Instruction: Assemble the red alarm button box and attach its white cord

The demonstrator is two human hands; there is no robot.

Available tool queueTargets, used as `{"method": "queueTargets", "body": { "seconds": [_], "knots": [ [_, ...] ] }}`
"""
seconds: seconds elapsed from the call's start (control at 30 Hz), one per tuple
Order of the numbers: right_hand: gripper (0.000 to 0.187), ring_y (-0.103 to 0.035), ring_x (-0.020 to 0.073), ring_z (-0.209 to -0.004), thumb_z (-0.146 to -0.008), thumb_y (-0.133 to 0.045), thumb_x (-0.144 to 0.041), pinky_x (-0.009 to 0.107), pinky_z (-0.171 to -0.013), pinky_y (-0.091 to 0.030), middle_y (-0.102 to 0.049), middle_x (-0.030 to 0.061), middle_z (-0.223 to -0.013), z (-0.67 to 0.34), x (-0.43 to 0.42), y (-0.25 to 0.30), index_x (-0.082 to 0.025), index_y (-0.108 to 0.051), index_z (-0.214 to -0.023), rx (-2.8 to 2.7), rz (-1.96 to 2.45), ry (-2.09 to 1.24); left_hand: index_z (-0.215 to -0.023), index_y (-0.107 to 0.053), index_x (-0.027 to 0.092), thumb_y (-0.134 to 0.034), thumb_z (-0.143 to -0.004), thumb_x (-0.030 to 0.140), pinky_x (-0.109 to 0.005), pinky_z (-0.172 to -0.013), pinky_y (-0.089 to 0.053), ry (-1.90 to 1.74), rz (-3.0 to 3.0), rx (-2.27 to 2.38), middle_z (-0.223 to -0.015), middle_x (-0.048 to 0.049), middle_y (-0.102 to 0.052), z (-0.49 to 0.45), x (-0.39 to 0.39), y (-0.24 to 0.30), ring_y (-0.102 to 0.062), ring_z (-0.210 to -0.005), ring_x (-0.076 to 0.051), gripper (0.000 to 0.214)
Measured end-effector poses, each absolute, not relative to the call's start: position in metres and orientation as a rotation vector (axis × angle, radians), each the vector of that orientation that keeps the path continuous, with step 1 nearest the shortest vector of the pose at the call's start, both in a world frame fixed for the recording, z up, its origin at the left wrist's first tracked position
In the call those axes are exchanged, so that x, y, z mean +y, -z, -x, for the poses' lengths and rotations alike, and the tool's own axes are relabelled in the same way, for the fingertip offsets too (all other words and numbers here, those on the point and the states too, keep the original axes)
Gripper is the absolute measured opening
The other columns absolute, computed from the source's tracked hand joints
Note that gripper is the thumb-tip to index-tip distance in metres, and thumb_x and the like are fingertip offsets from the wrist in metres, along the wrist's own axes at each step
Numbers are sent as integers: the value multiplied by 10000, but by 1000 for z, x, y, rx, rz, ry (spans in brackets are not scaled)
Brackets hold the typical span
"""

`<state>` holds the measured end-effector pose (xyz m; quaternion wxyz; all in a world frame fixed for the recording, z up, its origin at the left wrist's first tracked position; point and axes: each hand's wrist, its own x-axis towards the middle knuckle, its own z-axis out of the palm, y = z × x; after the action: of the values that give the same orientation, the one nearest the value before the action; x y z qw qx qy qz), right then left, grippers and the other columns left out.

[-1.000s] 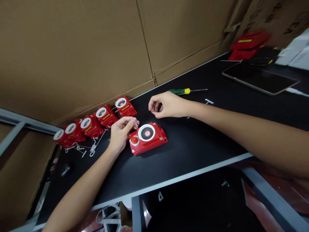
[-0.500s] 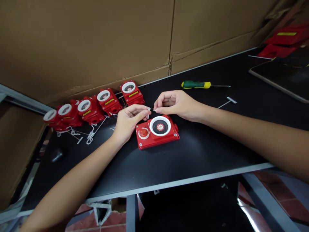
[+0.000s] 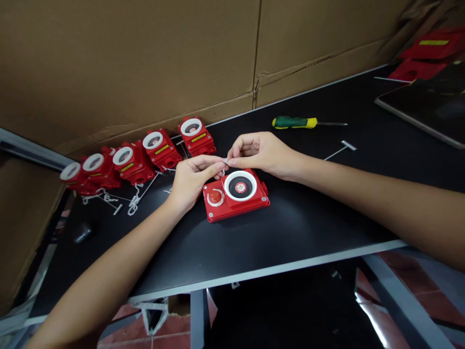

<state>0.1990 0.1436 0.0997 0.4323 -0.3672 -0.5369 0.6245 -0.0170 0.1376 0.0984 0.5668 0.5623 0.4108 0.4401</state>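
A red alarm box (image 3: 238, 196) with a white-rimmed round black sounder and a small red domed lamp lies on the black table. Behind its upper edge, my left hand (image 3: 194, 179) pinches a small bunch of white cord (image 3: 225, 165). My right hand (image 3: 256, 154) meets it there, thumb and forefinger closed on the cord's tip. The fingertips of both hands nearly touch. How the cord runs between them is mostly hidden.
Several similar red boxes (image 3: 165, 148) with white cords line the back left. A green-yellow screwdriver (image 3: 294, 122) and a white T-shaped rod (image 3: 348, 145) lie right. A dark flat panel (image 3: 428, 109) and red housings (image 3: 417, 70) occupy the far right; cardboard (image 3: 163, 58) stands behind.
My right hand has moved slightly left, and its fingertips now meet the cord in my left hand. The gap between the hands has closed.
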Motion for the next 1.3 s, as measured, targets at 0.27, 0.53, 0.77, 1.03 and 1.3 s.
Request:
{"method": "queueTargets", "body": {
  "seconds": [0.27, 0.53, 0.77, 1.03, 1.3],
  "knots": [
    [481, -705, 55, -791, -547, -999, -278, 174, -787, -582, -778, 36, -909, -197, 143, -102, -105, -624, -794, -1269, 947, -1561, -848, -873, 186, -1059, -661, 470, -281, -741, -595, -1025, -1305, 980, -820, -52, -839, 17, 137, -100, -703, -702, -141, 387],
    [470, -689, 39, -746, -518, -1001, -255, 135, -729, -556, -757, 13, -831, -198, 142, -105, -96, -651, -788, -1274, 939, -1585, -864, -854, 178, -1070, -639, 442, -262, -741, -593, -1028, -1261, 962, -788, -33, -826, 17, 138, -100, -709, -693, -128, 408],
    [484, -684, 53, -761, -517, -1023, -260, 167, -757, -577, -759, 24, -844, -199, 143, -102, -108, -650, -786, -1315, 912, -1589, -902, -809, 176, -1075, -622, 455, -271, -726, -609, -1022, -1276, 969, -753, -15, -804, 17, 139, -100, -735, -672, -141, 476],
    [501, -713, 70, -790, -529, -1042, -305, 164, -759, -581, -758, 26, -844, -199, 145, -99, -114, -662, -793, -1344, 920, -1557, -908, -810, 172, -1069, -649, 432, -271, -749, -613, -1001, -1288, 969, -787, -25, -821, 18, 140, -98, -752, -702, -145, 449],
    [540, -717, 102, -822, -558, -1053, -366, 217, -785, -594, -761, 53, -886, -200, 144, -97, -114, -676, -850, -1398, 915, -1523, -870, -860, 184, -1046, -688, 467, -256, -730, -601, -1008, -1326, 983, -773, -31, -820, 17, 136, -100, -715, -690, -134, 385]
  ]
}}
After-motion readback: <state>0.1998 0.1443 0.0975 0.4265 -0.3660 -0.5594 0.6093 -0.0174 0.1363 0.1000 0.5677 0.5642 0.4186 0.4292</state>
